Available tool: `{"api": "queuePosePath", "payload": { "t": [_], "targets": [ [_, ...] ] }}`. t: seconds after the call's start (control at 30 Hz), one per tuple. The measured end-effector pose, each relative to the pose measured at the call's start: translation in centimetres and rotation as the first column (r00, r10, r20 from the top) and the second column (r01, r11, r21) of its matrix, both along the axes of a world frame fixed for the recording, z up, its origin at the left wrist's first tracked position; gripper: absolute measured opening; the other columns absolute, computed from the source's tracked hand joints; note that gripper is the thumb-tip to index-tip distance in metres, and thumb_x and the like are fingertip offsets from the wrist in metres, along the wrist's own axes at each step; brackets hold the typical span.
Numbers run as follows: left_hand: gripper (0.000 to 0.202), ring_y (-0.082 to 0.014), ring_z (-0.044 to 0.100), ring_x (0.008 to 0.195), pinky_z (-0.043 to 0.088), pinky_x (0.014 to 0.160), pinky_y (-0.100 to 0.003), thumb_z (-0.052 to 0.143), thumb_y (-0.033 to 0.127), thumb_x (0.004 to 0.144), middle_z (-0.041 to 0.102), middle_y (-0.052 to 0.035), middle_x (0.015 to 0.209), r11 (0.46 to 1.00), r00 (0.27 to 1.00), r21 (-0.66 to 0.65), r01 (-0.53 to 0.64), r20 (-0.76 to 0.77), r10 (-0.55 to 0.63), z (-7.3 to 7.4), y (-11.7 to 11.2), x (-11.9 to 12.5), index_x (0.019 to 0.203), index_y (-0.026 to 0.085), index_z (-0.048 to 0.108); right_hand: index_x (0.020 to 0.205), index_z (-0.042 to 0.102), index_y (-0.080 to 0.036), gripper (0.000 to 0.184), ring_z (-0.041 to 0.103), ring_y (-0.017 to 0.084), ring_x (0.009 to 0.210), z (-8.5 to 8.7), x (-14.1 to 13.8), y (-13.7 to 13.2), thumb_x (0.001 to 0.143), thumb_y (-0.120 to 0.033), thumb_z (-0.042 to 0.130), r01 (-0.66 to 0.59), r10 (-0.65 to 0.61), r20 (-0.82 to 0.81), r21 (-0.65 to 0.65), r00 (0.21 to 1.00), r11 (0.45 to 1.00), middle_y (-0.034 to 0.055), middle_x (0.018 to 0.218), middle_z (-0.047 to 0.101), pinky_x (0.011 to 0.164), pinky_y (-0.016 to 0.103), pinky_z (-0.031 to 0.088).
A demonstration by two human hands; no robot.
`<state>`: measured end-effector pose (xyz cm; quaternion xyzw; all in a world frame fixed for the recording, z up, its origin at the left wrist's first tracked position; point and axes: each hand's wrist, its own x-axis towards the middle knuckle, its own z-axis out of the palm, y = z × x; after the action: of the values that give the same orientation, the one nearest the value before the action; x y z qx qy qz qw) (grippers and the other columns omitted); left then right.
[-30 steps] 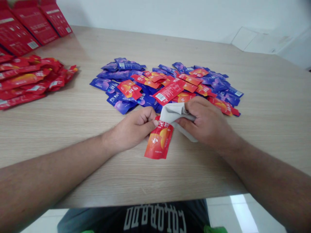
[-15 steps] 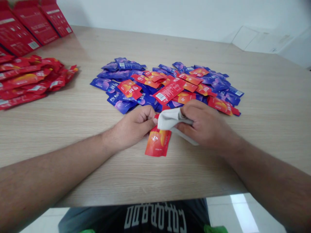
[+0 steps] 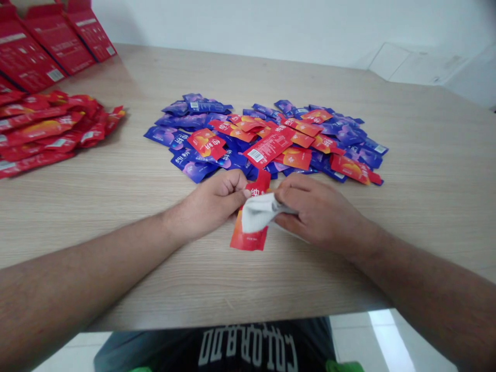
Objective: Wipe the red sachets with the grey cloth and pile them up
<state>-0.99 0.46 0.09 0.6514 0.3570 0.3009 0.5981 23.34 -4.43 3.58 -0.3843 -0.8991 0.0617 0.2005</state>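
A red sachet [image 3: 250, 238] lies flat on the wooden table [image 3: 116, 196] in front of me. My left hand [image 3: 211, 204] is closed, pinching the sachet's upper left corner against the table. My right hand [image 3: 315, 212] is closed around a folded white cloth [image 3: 258, 216], which rests on the middle of the sachet and covers part of it. Just beyond both hands spreads a mixed pile of red and blue sachets [image 3: 267, 137].
A heap of red sachets [image 3: 46, 129] lies at the left edge of the table. Red flat boxes [image 3: 46, 41] lean at the far left corner. A white wall runs behind the table, and the table's near edge is close to my body.
My right hand has drawn the white cloth down from the sachet's top edge onto its middle. The left hand keeps its pinch on the corner.
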Motion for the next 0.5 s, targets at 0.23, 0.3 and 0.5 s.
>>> {"api": "queuePosePath", "payload": {
  "t": [0.23,0.3,0.5],
  "targets": [
    [0.023,-0.0109,0.047,0.058,0.033,0.051,-0.023,0.068,0.035,0.095,0.057,0.0017,0.07,0.999,0.999,0.046,0.006,-0.049,-0.004,0.0,-0.1,0.0,0.084,0.02,0.055,0.087,0.056,-0.022,0.022,0.056,0.022,0.083,-0.5,0.9,1.9,0.097,-0.036,0.069,0.182,-0.175,-0.089,0.079,0.981,0.98,0.006,0.091,0.064,0.073,0.034,0.044],
    [0.023,-0.0114,0.049,0.058,0.034,0.052,-0.023,0.067,0.035,0.094,0.058,0.0012,0.071,0.999,0.999,0.04,-0.024,-0.029,0.025,-0.2,0.0,-0.1,0.084,0.02,0.054,0.089,0.059,-0.021,0.016,0.057,0.021,0.084,-0.5,0.3,0.9,0.096,-0.031,0.07,0.072,-0.071,-0.05,0.011,0.996,0.997,0.006,0.094,0.064,0.074,0.033,0.044],
    [0.025,-0.012,0.05,0.057,0.032,0.05,-0.024,0.068,0.037,0.094,0.057,0.001,0.07,0.999,0.998,-0.006,-0.053,0.016,0.053,-0.4,0.1,0.0,0.084,0.021,0.052,0.093,0.064,-0.021,0.004,0.059,0.02,0.085,0.2,-0.6,-0.9,0.096,-0.021,0.066,-0.124,0.131,0.067,-0.095,0.989,0.988,0.0054,0.098,0.065,0.073,0.033,0.044]
  ]
}}
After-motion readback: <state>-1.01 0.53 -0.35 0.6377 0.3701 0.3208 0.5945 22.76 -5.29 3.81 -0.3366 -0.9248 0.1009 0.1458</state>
